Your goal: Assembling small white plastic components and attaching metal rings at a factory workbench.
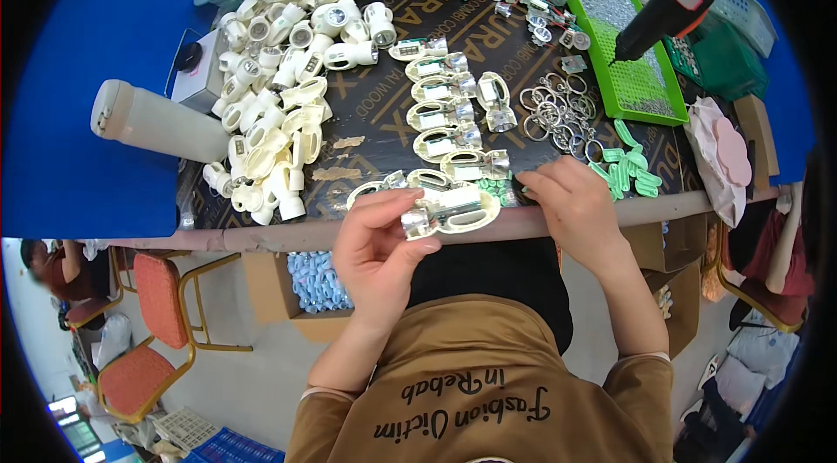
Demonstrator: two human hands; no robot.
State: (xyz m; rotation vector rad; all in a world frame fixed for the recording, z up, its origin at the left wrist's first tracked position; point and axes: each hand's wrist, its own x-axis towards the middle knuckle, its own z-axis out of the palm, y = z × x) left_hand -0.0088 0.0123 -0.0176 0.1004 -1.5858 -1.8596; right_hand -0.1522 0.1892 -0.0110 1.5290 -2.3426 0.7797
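Note:
My left hand [379, 241] pinches an open cream flashlight half-shell [471, 208] between thumb and fingers, just above the table's front edge. A silvery reflector head and a small white-and-green insert sit inside the shell. My right hand [571, 206] is at the table edge beside small green pieces [495, 190]. Its fingers are bent together; whatever is at their tips is too small to make out. Beyond my hands, several similar filled half-shells [443, 116] lie in a column, with one more [496, 102] beside them.
White flashlight casings [283, 36] are heaped at left, by a white bottle [161, 121]. Metal key rings [558, 114], green plastic strips [629, 168] and a green tray [641, 84] of small metal parts lie at right. A black electric screwdriver [667, 5] hangs above the tray.

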